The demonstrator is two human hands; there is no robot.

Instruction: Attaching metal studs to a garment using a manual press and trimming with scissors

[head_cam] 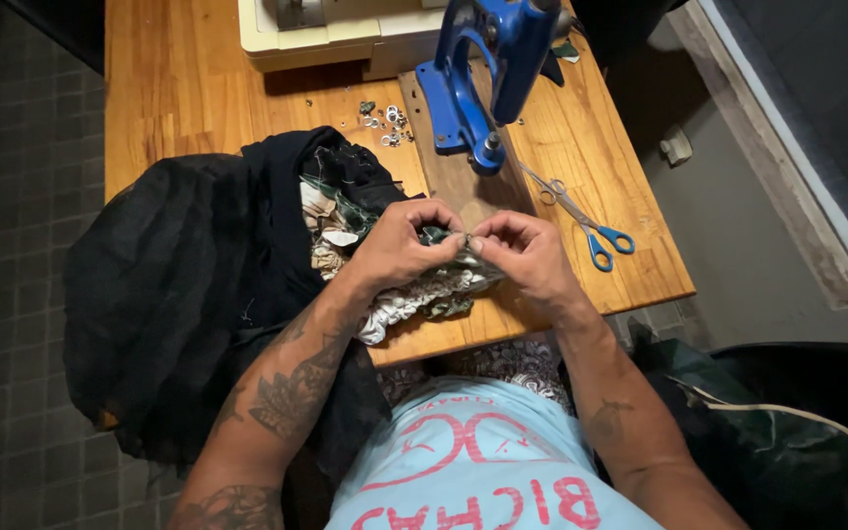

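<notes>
Green-and-white patterned fabric (414,294), gathered into ruffles, lies bunched at the near edge of a wooden table (179,79), partly spilling over that edge. Both hands meet above it: the left hand (399,245) and the right hand (522,250) each pinch a small fold of the cloth between thumb and fingertips, the fingers curled and pressed together, knuckles almost touching at the centre. What exactly sits between the fingertips is too small to tell.

Just left of the fabric, a heap of black mesh cloth (169,285) drapes over the table's corner and hangs down the side. Beyond the hands stands a blue hand press (488,69) on a dark wooden board (449,177). Near its base, small metal eyelets (390,123) lie scattered. A pair of blue-handled scissors (581,216) rests to the right of the board, near the right hand. A cream sewing machine (345,34) sits at the far edge.
</notes>
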